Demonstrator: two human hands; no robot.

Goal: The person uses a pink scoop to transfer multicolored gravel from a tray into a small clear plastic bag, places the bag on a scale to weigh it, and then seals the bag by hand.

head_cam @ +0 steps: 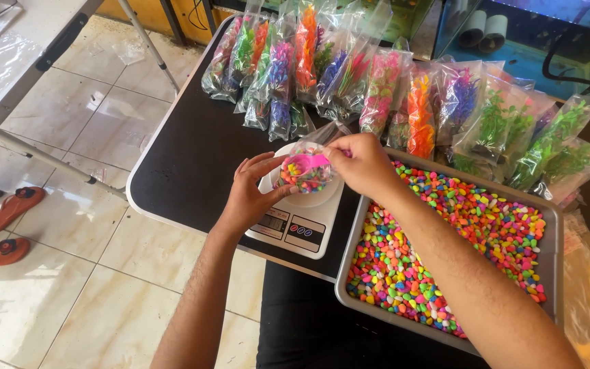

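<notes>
Clear plastic bag (306, 171), part-filled with coloured pebbles, stands on the white kitchen scale (296, 220). Left hand (254, 191) cups its side at nine o'clock; right hand (362, 162) pinches a pink scoop (306, 162) into its mouth. Grey pebble tray (552, 266) lies at four o'clock.

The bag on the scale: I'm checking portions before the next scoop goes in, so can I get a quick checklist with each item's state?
1. Clear bag sits over the scale platform: ok.
2. Left hand steadies the bag's side: ok.
3. Right hand has its grip on the pink scoop, whose bowl is at the bag's mouth: ok.
4. Scale display readable: cannot tell, too small.
5. Grey tray of coloured pebbles beside the scale, well stocked: ok.
6. No pebbles spilled on the black table: ok, none visible.
</notes>
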